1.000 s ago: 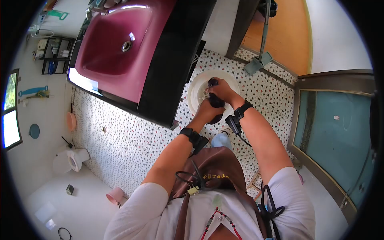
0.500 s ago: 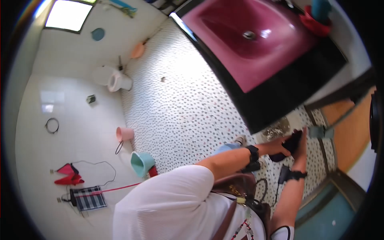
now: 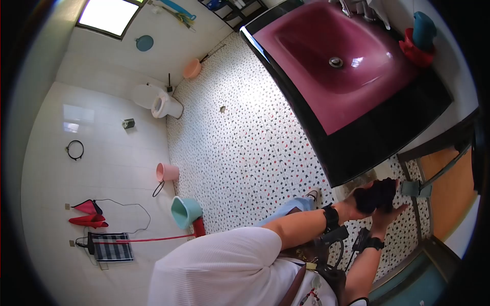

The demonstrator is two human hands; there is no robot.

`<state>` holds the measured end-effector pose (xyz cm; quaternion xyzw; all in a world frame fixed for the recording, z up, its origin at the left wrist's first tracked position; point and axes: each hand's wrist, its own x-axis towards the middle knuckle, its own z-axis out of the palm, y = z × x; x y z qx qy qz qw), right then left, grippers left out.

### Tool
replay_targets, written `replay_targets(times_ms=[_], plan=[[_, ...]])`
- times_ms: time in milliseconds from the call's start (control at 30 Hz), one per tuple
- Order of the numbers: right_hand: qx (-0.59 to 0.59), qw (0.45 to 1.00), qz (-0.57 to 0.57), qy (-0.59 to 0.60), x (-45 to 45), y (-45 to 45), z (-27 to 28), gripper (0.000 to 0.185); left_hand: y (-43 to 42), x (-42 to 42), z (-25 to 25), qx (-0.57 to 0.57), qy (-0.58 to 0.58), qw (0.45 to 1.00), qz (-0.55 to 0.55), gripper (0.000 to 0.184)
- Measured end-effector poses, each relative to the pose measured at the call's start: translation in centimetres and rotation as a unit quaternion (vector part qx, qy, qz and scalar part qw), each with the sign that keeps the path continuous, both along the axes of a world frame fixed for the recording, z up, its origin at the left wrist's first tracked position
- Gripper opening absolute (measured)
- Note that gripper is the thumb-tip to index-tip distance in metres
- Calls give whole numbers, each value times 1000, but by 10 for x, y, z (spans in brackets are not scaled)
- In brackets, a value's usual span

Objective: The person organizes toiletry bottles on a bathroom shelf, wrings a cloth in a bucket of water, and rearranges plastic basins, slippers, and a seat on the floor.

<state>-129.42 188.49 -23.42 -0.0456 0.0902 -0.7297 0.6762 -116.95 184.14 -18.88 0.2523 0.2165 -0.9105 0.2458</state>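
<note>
A bunched dark cloth (image 3: 375, 196), black to deep purple, is between my two hands beside the corner of the black counter. My left hand (image 3: 349, 208) is closed on it, its fingers mostly covered by the folds. From below, my right hand (image 3: 387, 217) meets the cloth's lower end, which sits between thumb and fingers; some of its fingers stretch out to the right. Black straps circle both wrists. Just beyond my left hand, a pale round-edged vessel (image 3: 363, 179) is partly hidden under the counter.
The pink washbasin (image 3: 306, 76) is set in a black counter (image 3: 372, 148). A grey-green strap-like piece (image 3: 416, 189) lies near the doorway. By the tiled wall stand a turquoise bucket (image 3: 186, 211), a pink bucket (image 3: 167, 172) and a toilet (image 3: 168, 106). The floor (image 3: 245, 148) is speckled.
The dark cloth has moved up and bunched over my left hand. My right hand has turned from upright beside the cloth to lower, with fingers stretched right. The view has shifted slightly.
</note>
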Motion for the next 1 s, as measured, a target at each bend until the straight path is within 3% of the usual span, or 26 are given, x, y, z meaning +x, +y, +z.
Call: replay_targets(times_ms=[33,67,100,133,200,267,367,433,500,567,600,633,700,767,800,833,867,900,967,1000], plan=[[23,999,-39,-23,2,4,-1,86,-1,-1,-8,-5,-2,1000,-1,37],[-58,998,4,-3,-1,6,-6,84,0,0,-20,-18,48,999,-1,37],[-61,998,3,-3,-1,9,-11,84,2,2,-24,-28,99,995,-3,37],[1,999,-11,33,-1,11,-16,77,5,2,-28,-30,99,995,-5,37],[58,995,-29,71,-5,12,-30,70,7,0,-29,-57,2,997,-43,40],[266,948,35,171,-13,9,-36,50,7,-2,-18,-64,-53,992,-91,41],[268,947,70,164,-8,8,-26,39,-1,5,-13,-82,-123,976,-157,44],[274,942,53,186,-1,3,-18,40,-7,15,-9,-171,-181,927,-280,45],[310,925,112,190,-1,6,-10,39,-6,14,-3,-215,-186,916,-285,51],[332,918,122,177,-3,1,-11,32,-10,13,8,-389,-310,781,-377,71],[349,907,137,191,-5,-2,-17,28,-9,11,-6,-419,-339,762,-359,93],[367,894,152,205,-7,-3,-19,24,-8,8,-19,-418,-341,763,-357,93],[332,891,170,258,-12,-6,-21,19,-3,2,-41,-509,-408,642,-403,106],[296,884,186,309,-13,-10,-24,14,2,1,-38,-528,-413,628,-396,106],[224,834,163,477,-12,-12,-28,9,5,1,-37,-549,-414,612,-391,106],[89,744,149,645,-15,-15,-34,7,7,2,-37,-548,-412,613,-392,106],[-29,621,82,779,-18,-18,-40,5,10,2,-37,-568,-439,599,-355,106],[-200,442,31,874,-24,-26,-46,6,14,0,-38,-587,-461,584,-318,106],[-4,594,99,798,-14,-27,-57,7,13,1,-64,-633,-394,602,-285,101],[-83,480,57,871,-15,-29,-61,10,10,3,-65,-644,-386,577,-320,99]])
